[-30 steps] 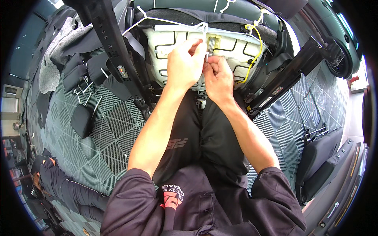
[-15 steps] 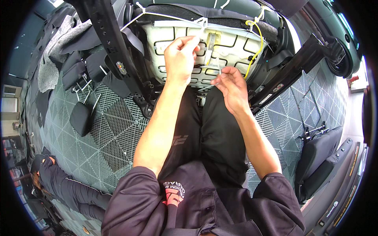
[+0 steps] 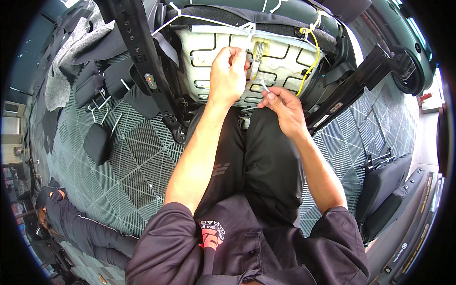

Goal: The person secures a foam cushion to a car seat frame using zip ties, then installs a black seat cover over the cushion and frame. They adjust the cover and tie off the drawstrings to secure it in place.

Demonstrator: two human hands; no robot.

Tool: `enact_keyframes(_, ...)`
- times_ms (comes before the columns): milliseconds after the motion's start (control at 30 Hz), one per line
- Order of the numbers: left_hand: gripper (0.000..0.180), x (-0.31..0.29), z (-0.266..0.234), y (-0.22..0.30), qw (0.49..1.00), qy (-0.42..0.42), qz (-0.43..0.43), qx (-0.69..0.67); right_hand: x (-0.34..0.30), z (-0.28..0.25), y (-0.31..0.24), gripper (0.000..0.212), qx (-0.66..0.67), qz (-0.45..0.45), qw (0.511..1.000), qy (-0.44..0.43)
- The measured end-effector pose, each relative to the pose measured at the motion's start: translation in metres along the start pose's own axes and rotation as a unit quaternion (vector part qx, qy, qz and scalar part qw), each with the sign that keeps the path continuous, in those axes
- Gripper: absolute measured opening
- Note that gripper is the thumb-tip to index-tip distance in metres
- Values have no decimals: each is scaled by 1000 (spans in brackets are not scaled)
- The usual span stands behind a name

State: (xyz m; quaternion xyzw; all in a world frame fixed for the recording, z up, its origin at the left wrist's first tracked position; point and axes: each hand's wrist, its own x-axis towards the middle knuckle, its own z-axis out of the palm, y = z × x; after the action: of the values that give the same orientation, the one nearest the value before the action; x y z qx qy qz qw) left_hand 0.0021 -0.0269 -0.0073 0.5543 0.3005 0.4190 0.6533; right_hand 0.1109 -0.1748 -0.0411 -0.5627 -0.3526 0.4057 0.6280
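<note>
Draped at the upper left, rough grey fabric (image 3: 64, 80) over black pieces. At the lower left edge, a co-worker (image 3: 90, 235) in dark clothes. Just right of there, resting on the grey patterned floor (image 3: 137, 171), a black headrest (image 3: 97, 144) with metal posts. Next, slanting down toward the middle, a black metal rail (image 3: 135, 50) with a row of holes.

Between this rail and its counterpart, a pale foam panel (image 3: 202, 50) crossed by bent black wires. Raised in front of it, the left hand (image 3: 230, 71), back turned to view, fingers bent and drawn in; impossible to tell whether holding anything. Just beside, upright on the panel, a coiled metal piece (image 3: 259, 51). Below that, pinched between right thumb and fingers, a thin pale strip (image 3: 264, 85), pointing up and left from the right hand (image 3: 287, 109).

Curving farther right, a yellow cable (image 3: 317, 50); then another black rail (image 3: 354, 85). Near the right edge, a black seat cushion (image 3: 384, 190).
</note>
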Motion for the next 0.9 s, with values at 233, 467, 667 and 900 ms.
enact_keyframes(233, 25, 1, 17, -5, 992, 67, 111, -2, 15, 9, 12, 25, 114, -11, 993, 35)
enact_keyframes(467, 20, -4, 23, -38, 986, 97, 113, -74, 36, 16, 0, 20, 127, -74, 987, 64)
enact_keyframes(667, 20, -7, 30, -50, 979, 98, 35, -175, 55, 28, -17, 18, -31, -84, 995, 47)
enact_keyframes(900, 26, -8, 27, -55, 982, 97, 65, -145, 62, 38, -43, 12, -367, -279, 884, 71)
